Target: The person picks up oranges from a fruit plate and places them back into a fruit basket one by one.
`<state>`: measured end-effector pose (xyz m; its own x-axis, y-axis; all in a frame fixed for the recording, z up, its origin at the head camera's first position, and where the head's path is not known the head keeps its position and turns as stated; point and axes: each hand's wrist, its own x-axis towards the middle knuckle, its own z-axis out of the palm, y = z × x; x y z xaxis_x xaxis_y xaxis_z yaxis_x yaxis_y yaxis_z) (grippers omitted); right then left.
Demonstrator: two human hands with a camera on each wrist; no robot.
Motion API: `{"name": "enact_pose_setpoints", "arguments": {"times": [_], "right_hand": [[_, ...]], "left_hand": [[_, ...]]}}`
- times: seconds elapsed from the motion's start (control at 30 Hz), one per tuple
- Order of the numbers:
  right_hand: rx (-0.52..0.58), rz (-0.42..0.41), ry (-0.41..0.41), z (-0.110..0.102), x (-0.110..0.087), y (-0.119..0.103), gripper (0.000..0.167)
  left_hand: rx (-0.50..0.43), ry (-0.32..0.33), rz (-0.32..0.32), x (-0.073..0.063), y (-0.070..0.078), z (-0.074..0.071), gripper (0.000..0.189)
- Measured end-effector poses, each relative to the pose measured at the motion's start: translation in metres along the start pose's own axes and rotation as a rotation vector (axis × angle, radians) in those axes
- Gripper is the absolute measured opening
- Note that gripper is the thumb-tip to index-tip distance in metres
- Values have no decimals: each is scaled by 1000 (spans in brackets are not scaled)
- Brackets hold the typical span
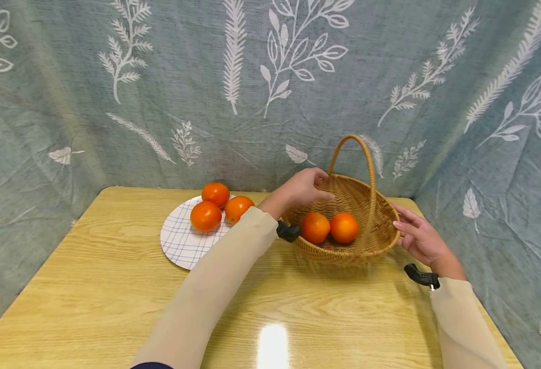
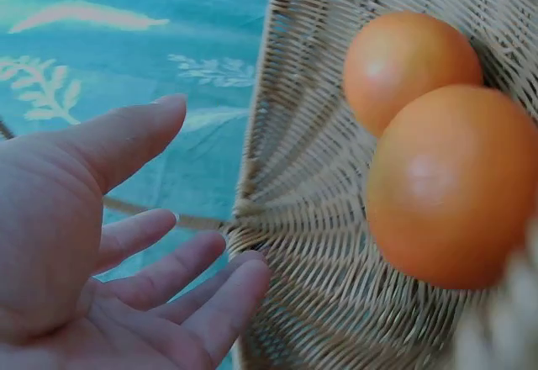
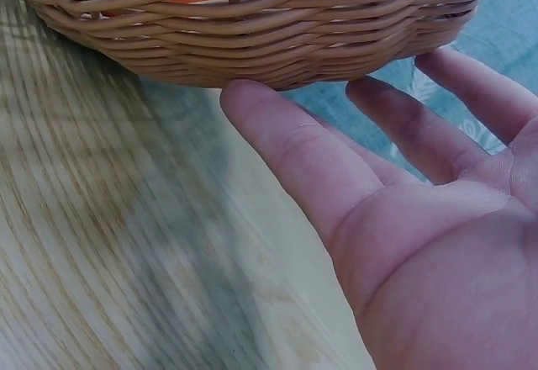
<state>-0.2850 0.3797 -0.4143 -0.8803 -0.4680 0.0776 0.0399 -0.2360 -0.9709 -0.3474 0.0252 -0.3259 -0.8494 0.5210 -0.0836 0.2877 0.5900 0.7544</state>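
A wicker basket (image 1: pixel 374 225) with a tall arched handle (image 1: pixel 369 169) stands toward the back right of the table. Inside it, two smooth, round orange fruits (image 1: pixel 315 228) (image 1: pixel 344 227) lie side by side. My left hand (image 1: pixel 304 189) is over the basket's left rear rim, fingers apart and holding nothing; the left wrist view shows its palm beside the woven wall (image 2: pixel 319 168). At the basket's right end is my right hand (image 1: pixel 420 236). Its thumb and extended fingertips touch the outside of the weave (image 3: pixel 277 42), without curling round it.
Left of the basket, a round white checked plate (image 1: pixel 178 241) bears three more orange fruits (image 1: pixel 206 216), partly behind my left forearm. The wooden table (image 1: pixel 113 297) ends at a grey-green leaf-patterned cloth (image 1: pixel 183 82) hanging behind and at both sides.
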Motion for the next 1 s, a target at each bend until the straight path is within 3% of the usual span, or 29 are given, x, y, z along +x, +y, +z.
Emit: {"name": "enact_pose_setpoints", "arguments": {"times": [0.27, 0.5, 0.83, 1.0], "right_hand": [[4, -6, 2, 1, -4, 1, 58], [17, -20, -13, 3, -2, 2, 56], [41, -41, 4, 4, -7, 4, 54], [45, -49, 0, 7, -4, 5, 53]], "left_hand": [[-69, 102, 35, -31, -12, -11, 66], [-150, 243, 77, -69, -26, -15, 53], [-376, 311, 123, -106, -54, -4, 43], [-374, 401, 107, -126, -72, -2, 37]]}}
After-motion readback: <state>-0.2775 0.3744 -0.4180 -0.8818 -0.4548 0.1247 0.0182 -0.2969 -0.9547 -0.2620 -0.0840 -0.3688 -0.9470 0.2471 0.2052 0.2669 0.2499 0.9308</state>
